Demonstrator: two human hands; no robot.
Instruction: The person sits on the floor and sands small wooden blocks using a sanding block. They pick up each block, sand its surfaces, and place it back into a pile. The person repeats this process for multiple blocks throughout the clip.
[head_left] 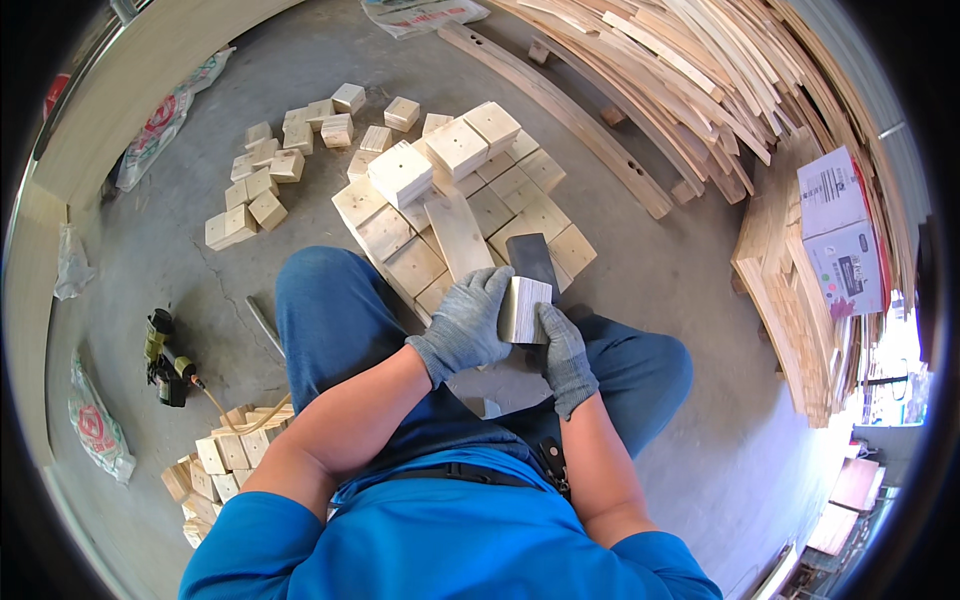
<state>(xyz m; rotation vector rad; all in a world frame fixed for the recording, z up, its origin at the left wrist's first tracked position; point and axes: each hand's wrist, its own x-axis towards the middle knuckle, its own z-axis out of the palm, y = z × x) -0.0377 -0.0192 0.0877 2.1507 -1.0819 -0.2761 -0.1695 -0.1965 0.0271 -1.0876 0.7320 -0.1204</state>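
A pale wooden block point(519, 311) is gripped between my two hands, above the floor between my knees. My left hand point(466, 318), in a grey knit glove, closes on its left side. On its right side, the fingers of my gloved right hand point(566, 358) are wrapped round the edge. Just beyond the block is a dark flat rectangular piece point(532, 258), its near end hidden by the block. A pale flat board point(457, 234) lies over the rows of wooden blocks point(415, 266) in front of me, close to my left fingertips. Taller block stacks point(401, 171) rise behind it.
Loose blocks point(268, 209) are scattered at the far left. A nail-gun-like tool point(164, 358) with a hose lies left, near more stacked blocks point(232, 452). Long timber strips point(690, 75) pile up at the far right. A cardboard box point(840, 235) sits on stacked wood.
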